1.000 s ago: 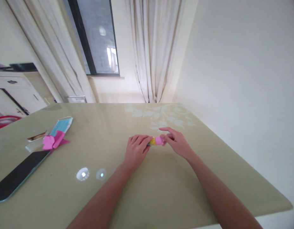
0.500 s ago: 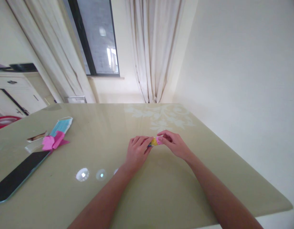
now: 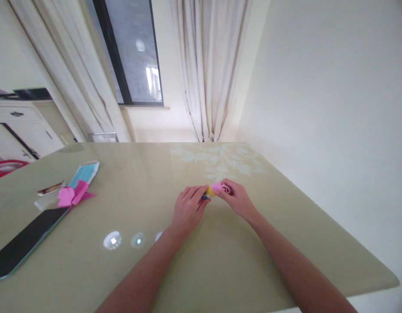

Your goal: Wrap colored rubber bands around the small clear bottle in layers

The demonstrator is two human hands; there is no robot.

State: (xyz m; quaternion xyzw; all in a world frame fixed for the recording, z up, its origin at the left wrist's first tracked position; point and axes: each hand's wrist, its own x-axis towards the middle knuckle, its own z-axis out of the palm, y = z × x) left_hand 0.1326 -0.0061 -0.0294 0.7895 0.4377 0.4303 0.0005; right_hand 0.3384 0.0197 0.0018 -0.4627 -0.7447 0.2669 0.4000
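Note:
Between my hands, low over the table, is a small colourful piece point(image 3: 210, 191), yellow in the middle, pink at its right end and blue at its left. What kind of thing it is I cannot make out. My left hand point(image 3: 190, 205) grips the blue and yellow end, fingers bent over it. Thumb and fingers of my right hand point(image 3: 237, 198) pinch the pink end, where a thin pale pink loop point(image 3: 226, 188) shows beside the fingertips. Both hands hide part of the piece.
On the left of the glossy table point(image 3: 139, 278) lie a dark phone-like slab point(image 3: 28, 239), pink folded paper point(image 3: 73, 193), a blue face mask point(image 3: 84, 174) and a small brown-and-white strip point(image 3: 51, 188). A wall point(image 3: 334, 108) runs along the right side.
My right hand's fingers have closed further round the pink end. More of the pink part and the pale loop now show. My left hand has stayed nearly still.

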